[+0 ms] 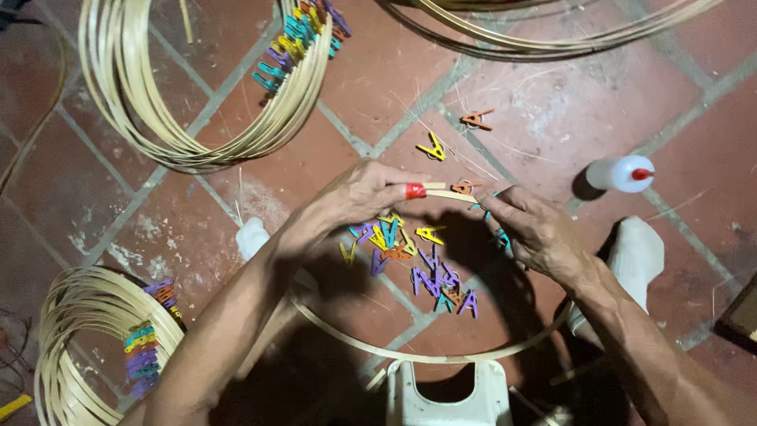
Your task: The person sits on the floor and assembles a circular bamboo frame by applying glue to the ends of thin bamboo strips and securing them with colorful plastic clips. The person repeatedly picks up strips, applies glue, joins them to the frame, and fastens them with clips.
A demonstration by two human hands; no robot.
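Both hands pinch one thin pale bamboo-strip hoop [426, 356] at its far rim: left hand [359, 197] and right hand [536, 233] side by side, the overlapped joint running crosswise between them, above loose coloured clothespins [430, 272].

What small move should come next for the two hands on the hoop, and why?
Probably clip the orange peg over the strip ends: the left hand and right hand pinch the hoop together there, and finished hoops carry pegs.

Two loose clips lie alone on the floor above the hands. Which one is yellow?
The yellow clip is the lower, left one, nearer the left hand. The orange clip lies higher, to its right.
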